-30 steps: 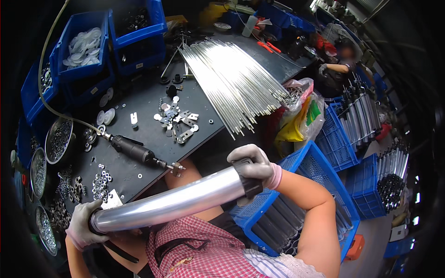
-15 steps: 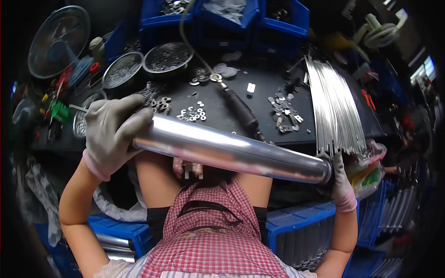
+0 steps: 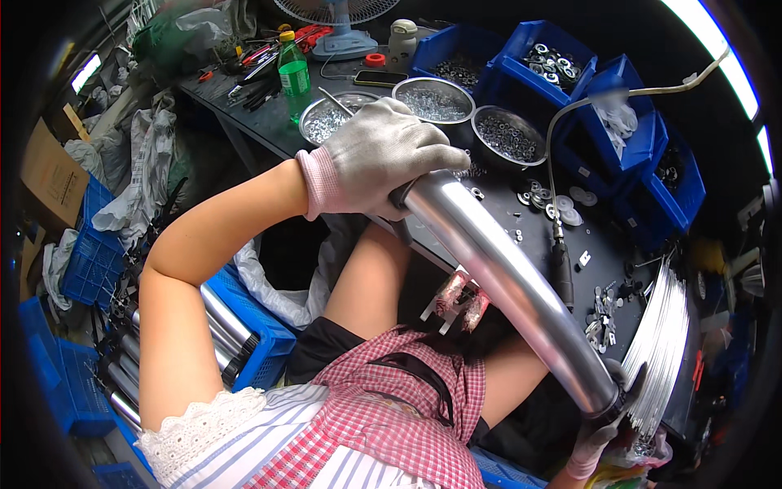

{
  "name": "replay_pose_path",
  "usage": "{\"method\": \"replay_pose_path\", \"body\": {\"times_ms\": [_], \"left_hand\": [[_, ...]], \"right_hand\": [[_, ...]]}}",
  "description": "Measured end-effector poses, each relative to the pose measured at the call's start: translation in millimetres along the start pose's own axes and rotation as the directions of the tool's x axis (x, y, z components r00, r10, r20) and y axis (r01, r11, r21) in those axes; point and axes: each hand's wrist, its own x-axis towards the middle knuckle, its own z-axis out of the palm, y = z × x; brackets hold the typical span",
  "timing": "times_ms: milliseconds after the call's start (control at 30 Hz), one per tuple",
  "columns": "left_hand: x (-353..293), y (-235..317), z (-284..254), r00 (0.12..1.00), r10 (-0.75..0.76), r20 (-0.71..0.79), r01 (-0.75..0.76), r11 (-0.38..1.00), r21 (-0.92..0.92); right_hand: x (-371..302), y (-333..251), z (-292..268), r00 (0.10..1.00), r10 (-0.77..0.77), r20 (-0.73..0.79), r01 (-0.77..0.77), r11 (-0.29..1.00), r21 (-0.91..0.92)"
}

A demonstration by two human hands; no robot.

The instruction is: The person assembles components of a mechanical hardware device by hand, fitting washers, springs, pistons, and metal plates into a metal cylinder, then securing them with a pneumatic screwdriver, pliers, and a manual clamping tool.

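A shiny metal tube point(image 3: 513, 293) slants across in front of me, its upper-left end nearer the bench and its lower-right end by my right side. My left hand point(image 3: 387, 155), in a pale grey work glove, wraps over the upper end, where a dark end ring shows. At the lower end, my right hand point(image 3: 601, 436), also gloved, grips around the dark end cap, its fingers partly hidden. Below the tube's middle sits a holder with two pink-wrapped jaws point(image 3: 463, 303), apart from my hands.
On the dark bench are metal bowls point(image 3: 507, 159) of small parts, a green bottle point(image 3: 294, 77), a black hand-held power tool point(image 3: 562, 273) and a bundle of thin rods point(image 3: 661, 350). Blue bins point(image 3: 529, 77) stand behind. At my left, a blue crate point(image 3: 273, 346) holds more tubes.
The view has swung left, bringing the bottle and the left-hand crates into sight. The tube now slants more steeply in the picture, with both hands still on its ends.
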Motion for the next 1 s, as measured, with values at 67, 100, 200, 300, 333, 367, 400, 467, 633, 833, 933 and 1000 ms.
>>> {"method": "replay_pose_path", "body": {"times_ms": [67,100,200,300,333,367,400,467,633,833,933,1000], "left_hand": [[-7,5,3,0.997,-0.001,-0.078,-0.002,0.999,-0.033],[-5,6,7,0.988,0.012,-0.156,-0.022,0.998,-0.058],[-6,2,16,0.977,-0.009,-0.211,0.0,0.999,-0.042],[-14,1,31,0.969,0.07,-0.235,-0.06,0.997,0.05],[-15,-2,33,0.982,0.067,-0.177,-0.057,0.997,0.057],[-17,-5,34,0.991,0.062,-0.115,-0.054,0.996,0.065],[-23,-6,35,0.992,0.053,-0.112,-0.045,0.997,0.066],[-32,-10,38,0.982,0.135,-0.134,-0.107,0.974,0.198],[-34,13,53,0.947,0.151,-0.284,-0.119,0.985,0.127],[-64,49,56,0.986,0.012,-0.169,-0.023,0.997,-0.067],[-99,13,26,0.891,-0.242,-0.385,0.177,0.964,-0.198],[-122,-22,11,0.599,-0.606,-0.524,0.431,0.795,-0.427]], "right_hand": [[-7,32,-36,0.863,-0.5,0.071,0.463,0.728,-0.505],[-5,34,-40,0.769,-0.614,0.179,0.589,0.572,-0.57],[-18,41,-14,0.935,-0.347,0.072,0.327,0.766,-0.553],[-46,59,11,0.938,0.346,-0.03,-0.346,0.938,0.005],[-54,57,17,0.809,0.588,-0.011,-0.575,0.795,0.191],[-58,55,21,0.622,0.781,0.057,-0.743,0.566,0.357],[-60,56,24,0.62,0.782,0.065,-0.747,0.564,0.351],[-59,59,34,0.475,0.739,0.477,-0.88,0.413,0.237],[-25,36,75,0.135,0.551,0.824,-0.91,0.397,-0.116],[-28,55,122,0.355,0.483,0.801,-0.807,0.59,0.002],[-23,43,130,0.32,0.466,0.825,-0.785,0.618,-0.044],[-23,40,132,0.25,0.454,0.855,-0.797,0.598,-0.085]]}}
